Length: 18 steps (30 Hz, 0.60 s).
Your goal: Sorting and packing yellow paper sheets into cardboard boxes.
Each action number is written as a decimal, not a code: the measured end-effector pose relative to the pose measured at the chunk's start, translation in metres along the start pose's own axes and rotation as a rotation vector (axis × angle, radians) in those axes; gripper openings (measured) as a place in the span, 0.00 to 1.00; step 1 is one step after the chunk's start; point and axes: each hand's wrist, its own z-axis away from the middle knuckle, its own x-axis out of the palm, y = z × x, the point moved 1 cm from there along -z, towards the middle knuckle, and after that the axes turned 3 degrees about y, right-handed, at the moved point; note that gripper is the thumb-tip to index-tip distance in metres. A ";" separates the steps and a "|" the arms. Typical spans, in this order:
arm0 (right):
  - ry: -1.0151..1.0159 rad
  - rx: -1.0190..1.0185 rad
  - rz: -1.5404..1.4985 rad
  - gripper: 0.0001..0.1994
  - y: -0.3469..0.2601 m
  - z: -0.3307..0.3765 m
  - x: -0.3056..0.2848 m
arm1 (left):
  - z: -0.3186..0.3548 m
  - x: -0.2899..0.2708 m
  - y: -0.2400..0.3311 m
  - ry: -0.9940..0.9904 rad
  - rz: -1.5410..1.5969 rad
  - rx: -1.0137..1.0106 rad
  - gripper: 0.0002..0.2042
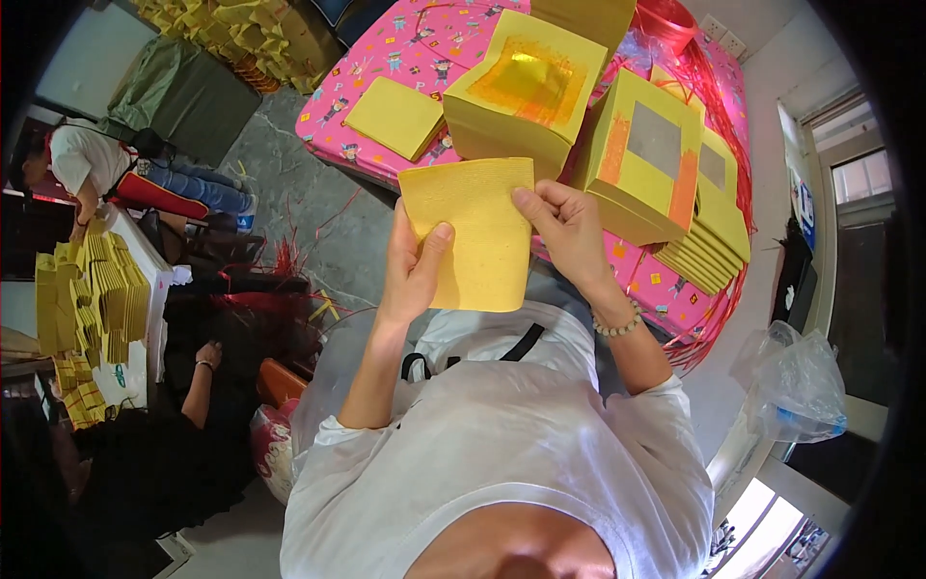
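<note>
A yellow paper sheaf (pixel 477 241) is held up in front of my chest, its broad face toward me. My left hand (pixel 413 270) grips its left side, thumb across the front. At the upper right edge, my right hand (pixel 564 227) pinches the paper between thumb and curled fingers. Just beyond it on the pink patterned table stands a tall stack of yellow paper (pixel 516 130) with an orange and gold patch on top. A thin yellow stack (pixel 395 118) lies to its left. To the right sits another tall yellow stack (pixel 641 140) with a silver square and orange bands.
Folded yellow paper pieces (pixel 699 259) and red plastic strands (pixel 738 207) lie along the table's right side. A red basin (pixel 667 21) stands at the back. On the left, two people work beside a white table (pixel 145 251) bearing folded yellow paper. A clear plastic bag (pixel 799 381) hangs right.
</note>
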 end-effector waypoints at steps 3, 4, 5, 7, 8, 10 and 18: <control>0.049 -0.024 -0.081 0.11 -0.007 -0.002 0.003 | 0.002 -0.001 -0.002 -0.016 0.023 -0.030 0.21; 0.089 -0.019 -0.142 0.11 -0.008 -0.002 0.003 | 0.003 -0.002 -0.004 -0.031 0.045 -0.052 0.21; 0.091 -0.017 -0.144 0.11 -0.007 -0.004 0.002 | 0.003 -0.001 -0.004 -0.032 0.044 -0.054 0.21; 0.101 -0.090 -0.071 0.11 -0.004 -0.007 -0.001 | 0.004 0.001 -0.003 -0.028 0.030 -0.076 0.21; 0.100 -0.088 -0.074 0.11 -0.003 -0.008 -0.002 | 0.004 0.001 -0.003 -0.026 0.027 -0.079 0.21; 0.070 0.029 -0.121 0.11 -0.001 -0.010 -0.003 | 0.003 0.001 -0.003 0.006 -0.013 -0.054 0.17; -0.051 0.105 0.021 0.09 0.012 0.005 0.003 | 0.003 -0.007 -0.012 0.096 -0.007 -0.082 0.17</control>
